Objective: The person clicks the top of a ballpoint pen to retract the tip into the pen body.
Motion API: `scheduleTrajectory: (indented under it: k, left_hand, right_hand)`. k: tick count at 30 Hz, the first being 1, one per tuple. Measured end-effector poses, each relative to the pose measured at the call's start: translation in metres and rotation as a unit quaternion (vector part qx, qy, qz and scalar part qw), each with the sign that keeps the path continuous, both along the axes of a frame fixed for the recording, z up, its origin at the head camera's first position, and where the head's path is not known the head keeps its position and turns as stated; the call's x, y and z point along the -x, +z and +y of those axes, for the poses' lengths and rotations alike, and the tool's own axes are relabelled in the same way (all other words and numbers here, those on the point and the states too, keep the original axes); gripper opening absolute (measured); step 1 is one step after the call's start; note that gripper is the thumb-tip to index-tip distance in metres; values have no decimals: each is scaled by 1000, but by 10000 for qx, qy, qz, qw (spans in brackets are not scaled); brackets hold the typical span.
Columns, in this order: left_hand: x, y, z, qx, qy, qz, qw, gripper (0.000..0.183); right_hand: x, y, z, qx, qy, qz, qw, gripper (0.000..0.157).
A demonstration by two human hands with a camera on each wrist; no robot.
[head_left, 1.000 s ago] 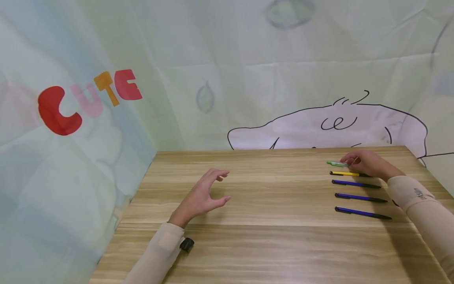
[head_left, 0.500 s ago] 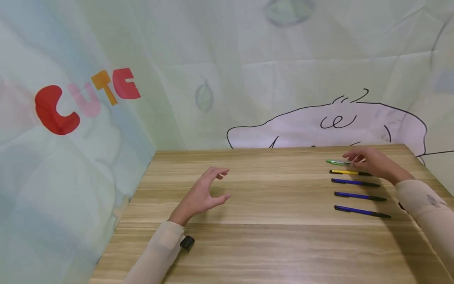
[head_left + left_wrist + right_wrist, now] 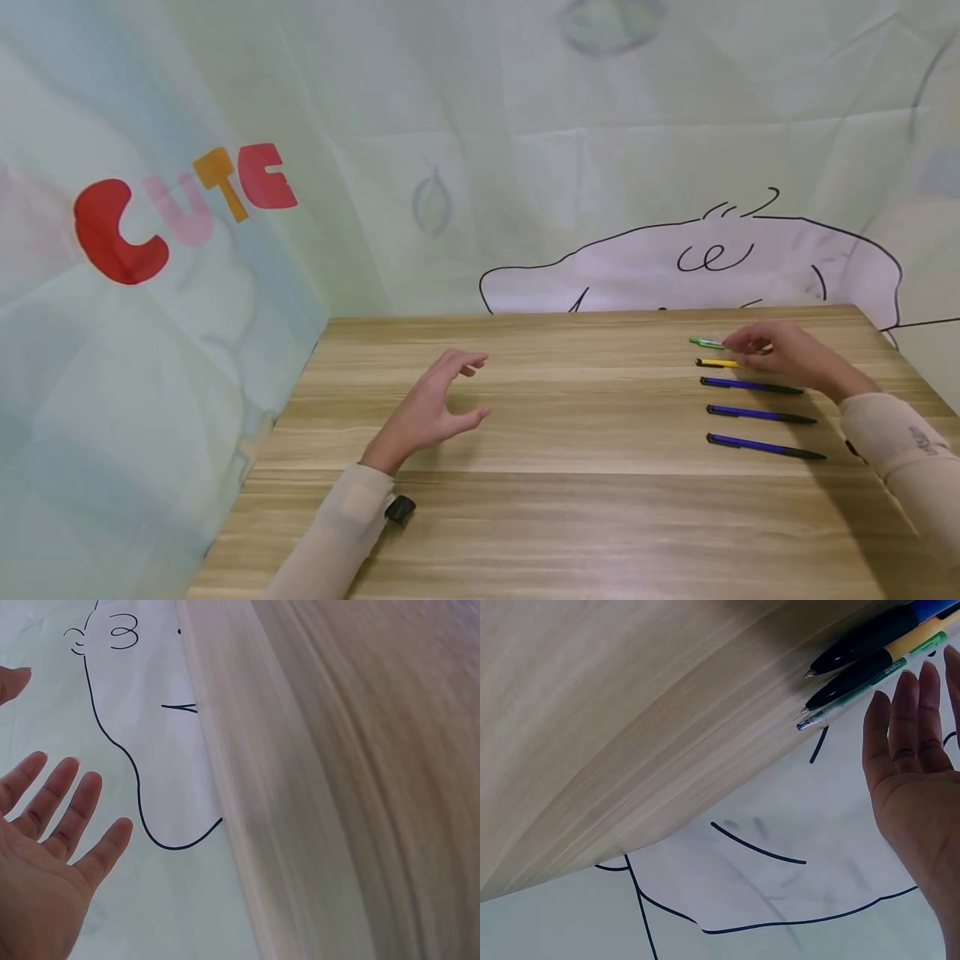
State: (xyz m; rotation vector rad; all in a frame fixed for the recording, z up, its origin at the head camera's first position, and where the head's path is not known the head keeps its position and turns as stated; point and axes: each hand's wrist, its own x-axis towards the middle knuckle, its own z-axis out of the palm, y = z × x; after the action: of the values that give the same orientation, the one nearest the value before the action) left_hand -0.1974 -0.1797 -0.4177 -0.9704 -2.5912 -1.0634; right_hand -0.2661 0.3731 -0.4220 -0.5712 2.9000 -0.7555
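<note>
My right hand (image 3: 783,354) is at the table's far right, its fingertips right at a green clear-barrelled pen (image 3: 705,342). Its thumb side overlaps a yellow pen (image 3: 716,363) with a black grip. In the right wrist view the fingers (image 3: 904,724) are fairly straight beside the green pen (image 3: 926,649), and the thumb is out of frame. Nearer me lie three blue pens, a far one (image 3: 750,386), a middle one (image 3: 761,414) and a near one (image 3: 765,447). My left hand (image 3: 427,408) hovers over the table's left half, thumb and fingers spread apart, holding nothing.
The wooden table (image 3: 562,533) ends at a back edge against a fabric backdrop (image 3: 525,167) with a cartoon outline. To the left, another fabric wall carries coloured letters (image 3: 120,232). A small black object (image 3: 400,510) sits at my left cuff.
My right hand drew back slightly to the right from the green pen, then came down nearer the green and yellow pens. The left hand and the pens stay almost where they were.
</note>
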Motion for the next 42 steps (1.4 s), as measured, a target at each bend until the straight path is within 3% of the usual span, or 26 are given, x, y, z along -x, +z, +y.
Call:
scheduleTrajectory:
  k: [17,42]
  left_hand:
    - [-2,1,0,-11,-44,35,10000,70]
    - [-1,1,2,-88,-90,50,9999,68]
  right_hand:
    - [-3,-10,5,-99,66,28,9999,27]
    - [-1,-12,3,-216,-2,-61,9997,20]
